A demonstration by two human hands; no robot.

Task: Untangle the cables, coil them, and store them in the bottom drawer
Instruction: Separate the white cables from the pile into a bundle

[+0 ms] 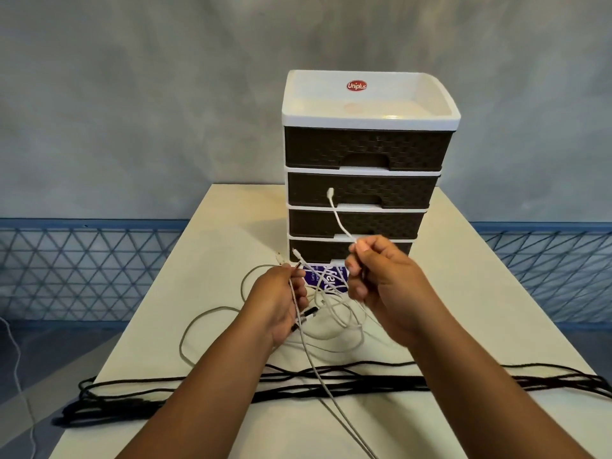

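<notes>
Left hand (281,303) gripping tangled cables (334,313) before the drawer unit (361,193). Right hand (381,279) pinching one white cable end (341,223). Risk: hard pulling tightens knots.

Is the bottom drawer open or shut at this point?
Shut, as far as visible: the bottom drawer front sits flush with the drawers above, though the right hand covers part.

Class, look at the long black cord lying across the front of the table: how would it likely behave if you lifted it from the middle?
The black cord would probably sag: it lies in loose overlapping loops. Its ends hang past the table edge, so it may drag or snag.
</notes>
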